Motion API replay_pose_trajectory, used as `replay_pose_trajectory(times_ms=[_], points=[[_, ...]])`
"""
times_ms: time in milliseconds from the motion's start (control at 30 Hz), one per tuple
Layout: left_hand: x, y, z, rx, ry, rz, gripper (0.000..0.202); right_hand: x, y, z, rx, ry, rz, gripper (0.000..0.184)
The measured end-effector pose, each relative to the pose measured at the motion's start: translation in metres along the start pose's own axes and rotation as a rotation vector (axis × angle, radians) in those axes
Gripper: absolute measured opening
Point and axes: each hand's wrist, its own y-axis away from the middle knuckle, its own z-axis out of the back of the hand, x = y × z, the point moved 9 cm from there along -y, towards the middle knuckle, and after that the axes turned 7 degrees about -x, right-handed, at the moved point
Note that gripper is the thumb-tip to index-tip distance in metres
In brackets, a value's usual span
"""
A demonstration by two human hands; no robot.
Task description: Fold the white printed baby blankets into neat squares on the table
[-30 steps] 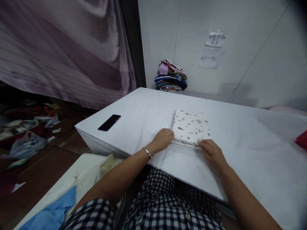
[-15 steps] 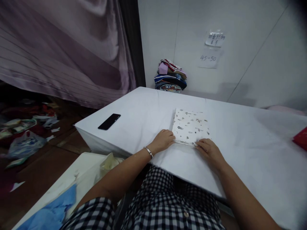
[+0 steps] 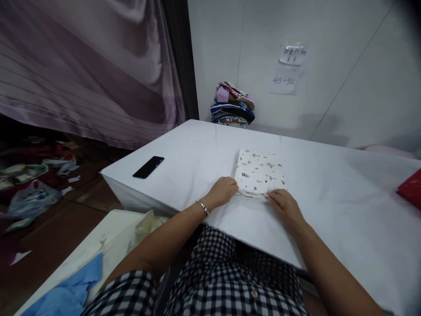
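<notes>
A white folded cloth (image 3: pixel 259 171) with small printed figures lies flat on the white-covered table (image 3: pixel 197 149). Its layered edge faces me. My left hand (image 3: pixel 225 191) grips the near left corner, fingers bent together over it. At the near right corner, my right hand (image 3: pixel 284 202) pinches the layers between thumb and fingers. The fingertips of both hands are partly hidden by the cloth and by the hands themselves.
A black phone (image 3: pixel 148 167) lies on the table's left part. Stacked folded clothes (image 3: pixel 233 105) stand by the wall behind. A red item (image 3: pixel 411 191) sits at the right edge. Left of me is a low white surface (image 3: pixel 82 245) with blue cloth (image 3: pixel 75 289).
Both hands stay at the near corners of the cloth. Its near edge is raised slightly, with the layers showing more. The whole view has shifted a little.
</notes>
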Motion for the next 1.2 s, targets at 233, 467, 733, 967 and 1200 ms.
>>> replay_pose_trajectory(times_ms=[233, 467, 733, 967, 1200], points=[[-0.004, -0.002, 0.006, -0.102, -0.157, -0.032, 0.017, 0.001, 0.000, 0.006, -0.105, 0.004, -0.001, 0.025], [-0.007, 0.006, -0.002, -0.073, -0.192, -0.059, 0.015, 0.005, -0.001, -0.004, 0.006, 0.027, 0.012, 0.026], [-0.008, 0.005, 0.003, -0.056, -0.126, 0.000, 0.014, 0.003, -0.001, -0.008, 0.031, 0.026, 0.030, 0.028], [-0.026, -0.007, 0.003, -0.038, -0.031, -0.044, 0.021, 0.006, -0.001, -0.008, 0.027, 0.026, 0.046, 0.028], [-0.028, -0.018, -0.015, 0.013, -0.044, -0.013, 0.017, 0.007, 0.000, -0.007, 0.009, 0.040, 0.044, 0.028]])
